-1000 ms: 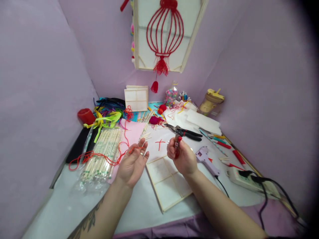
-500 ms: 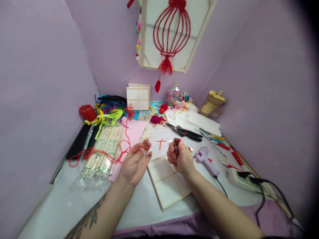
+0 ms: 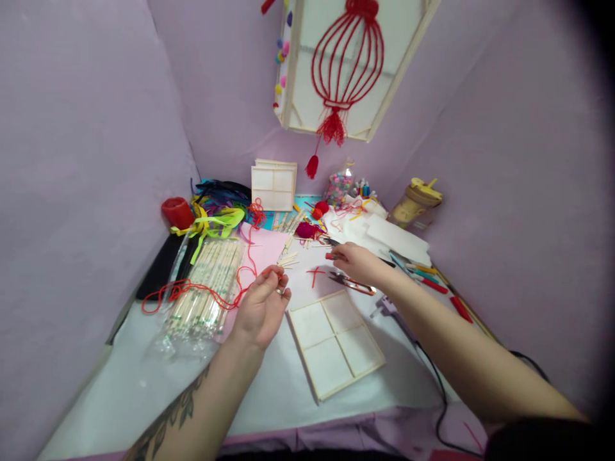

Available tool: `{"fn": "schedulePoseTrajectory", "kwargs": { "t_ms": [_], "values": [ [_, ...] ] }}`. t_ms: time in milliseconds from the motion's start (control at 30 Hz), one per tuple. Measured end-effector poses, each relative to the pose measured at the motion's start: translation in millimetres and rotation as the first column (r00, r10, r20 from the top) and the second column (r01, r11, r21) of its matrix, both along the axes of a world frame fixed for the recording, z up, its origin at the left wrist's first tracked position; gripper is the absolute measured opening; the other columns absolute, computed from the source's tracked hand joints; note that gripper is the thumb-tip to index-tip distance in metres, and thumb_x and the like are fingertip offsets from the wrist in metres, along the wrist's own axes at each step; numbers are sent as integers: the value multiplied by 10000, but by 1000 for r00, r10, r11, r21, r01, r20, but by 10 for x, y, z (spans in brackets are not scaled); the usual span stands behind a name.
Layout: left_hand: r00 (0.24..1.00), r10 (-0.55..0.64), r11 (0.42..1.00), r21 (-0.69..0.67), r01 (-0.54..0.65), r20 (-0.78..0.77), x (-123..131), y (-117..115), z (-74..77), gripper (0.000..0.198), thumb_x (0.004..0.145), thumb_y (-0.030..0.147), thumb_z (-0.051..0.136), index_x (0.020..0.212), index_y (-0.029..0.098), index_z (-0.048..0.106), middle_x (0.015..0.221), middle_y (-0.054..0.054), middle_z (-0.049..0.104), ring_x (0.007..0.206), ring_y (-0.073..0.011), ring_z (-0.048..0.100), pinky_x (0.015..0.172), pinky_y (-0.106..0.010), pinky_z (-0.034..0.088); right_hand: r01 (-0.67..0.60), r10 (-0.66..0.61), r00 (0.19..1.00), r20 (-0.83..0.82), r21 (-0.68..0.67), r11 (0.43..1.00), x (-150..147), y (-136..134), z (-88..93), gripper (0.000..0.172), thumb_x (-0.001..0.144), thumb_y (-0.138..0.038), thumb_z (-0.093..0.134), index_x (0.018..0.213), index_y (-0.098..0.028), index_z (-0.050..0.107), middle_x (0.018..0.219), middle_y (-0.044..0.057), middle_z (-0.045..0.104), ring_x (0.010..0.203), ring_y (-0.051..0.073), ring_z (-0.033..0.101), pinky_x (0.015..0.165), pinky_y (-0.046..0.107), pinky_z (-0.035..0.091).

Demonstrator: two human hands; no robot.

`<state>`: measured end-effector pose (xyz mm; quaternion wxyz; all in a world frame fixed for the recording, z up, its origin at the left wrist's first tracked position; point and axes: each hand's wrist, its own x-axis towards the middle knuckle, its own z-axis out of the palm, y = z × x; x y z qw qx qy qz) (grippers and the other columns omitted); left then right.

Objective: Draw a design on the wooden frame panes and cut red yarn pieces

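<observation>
My left hand [image 3: 263,307] is pinched on red yarn [image 3: 206,298], which trails left over a plastic pack of sticks [image 3: 204,288]. Farther right, my right hand [image 3: 355,261] is closed round a small red-ended lighter [image 3: 330,256], above the black-handled pliers. Just below that hand lie small snips [image 3: 353,283]. Red pieces in a cross shape [image 3: 315,276] rest on the white table between my hands. Nearer to me is a stick frame [image 3: 336,342] with four white panes.
A glue gun [image 3: 391,310] with a black cord lies under my right forearm. Behind are a red yarn ball [image 3: 307,230], a jar of pompoms [image 3: 339,187], small frames [image 3: 273,187] and a yellow-lidded cup [image 3: 417,202]. A lantern panel [image 3: 355,64] hangs above.
My right hand has moved forward and away from my left hand with the lighter, uncovering the stick frame and the snips. My left hand keeps the yarn. The view has shifted slightly.
</observation>
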<state>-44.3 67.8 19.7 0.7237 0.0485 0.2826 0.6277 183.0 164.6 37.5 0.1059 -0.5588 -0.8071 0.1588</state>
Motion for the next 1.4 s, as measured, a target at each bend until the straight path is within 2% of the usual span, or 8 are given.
{"fn": "schedulePoseTrajectory", "kwargs": {
  "t_ms": [200, 300, 433, 767, 867, 1033, 1233, 1400],
  "values": [
    [989, 4, 1000, -5, -5, -151, -7, 15, -35, 166, 684, 182, 794, 779, 183, 658, 809, 34, 614, 720, -80, 557, 673, -225, 390, 34, -28, 999, -44, 138, 990, -384, 27, -144, 332, 813, -116, 581, 1134, -141, 665, 1212, 194, 606, 1155, 332, 523, 964, 463, 397],
    [983, -39, 999, -20, 36, -179, 8, 2, -52, 192, 649, 209, 802, 779, 181, 663, 807, 25, 616, 740, -97, 554, 675, -235, 378, -45, 74, 968, -240, 121, 992, -526, -282, -74, 209, 887, -223, 553, 1040, -203, 693, 1048, 100, 662, 1001, 232, 602, 857, 368, 479],
    [934, -166, 986, -35, 163, -316, 82, -58, -59, 137, 629, 216, 757, 731, 175, 675, 763, 7, 625, 744, -124, 531, 665, -254, 347, -83, 73, 765, -640, 14, 996, -646, -672, 1, 195, 828, -315, 645, 974, -197, 698, 870, 48, 636, 765, 166, 594, 651, 286, 476],
    [764, -273, 940, 5, 340, -584, 193, -128, -95, 40, 664, 216, 689, 674, 189, 717, 669, -9, 636, 662, -145, 496, 618, -268, 318, -133, -130, 572, -810, -248, 960, -643, -794, -167, 181, 829, -348, 622, 736, -194, 619, 734, -5, 582, 700, 142, 527, 662, 279, 410],
    [725, -136, 960, 92, 265, -675, 169, -130, -51, 109, 708, 201, 710, 806, 211, 755, 829, -37, 698, 792, -182, 573, 690, -274, 387, -108, -233, 482, -844, -321, 941, -634, -802, -165, 233, 813, -404, 630, 725, -193, 584, 692, -22, 557, 657, 129, 492, 634, 264, 385],
    [444, 268, 913, 372, 164, -855, 98, -147, 39, 201, 714, 161, 763, 886, 261, 782, 948, -48, 663, 918, -205, 574, 827, -279, 409, -98, -271, 477, -836, -357, 929, -612, -826, -157, 238, 798, -416, 656, 744, -191, 600, 710, -16, 567, 663, 133, 491, 644, 272, 385],
    [313, 365, 859, 448, 250, -876, 90, -167, -11, 201, 798, 159, 690, 891, 314, 776, 900, -35, 662, 908, -219, 578, 888, -313, 421, -221, -304, 422, -854, -422, 879, -617, -838, -231, 237, 825, -407, 659, 739, -191, 615, 700, -13, 608, 681, 139, 540, 694, 286, 417],
    [274, 407, 877, 457, 148, -871, 51, -135, 26, 138, 804, 172, 689, 822, 286, 766, 843, -21, 671, 842, -192, 585, 820, -287, 428, -255, -370, 316, -874, -454, 854, -619, -820, -299, 234, 831, -411, 655, 926, -200, 690, 875, 15, 670, 823, 144, 591, 744, 273, 424]
  ]
}}
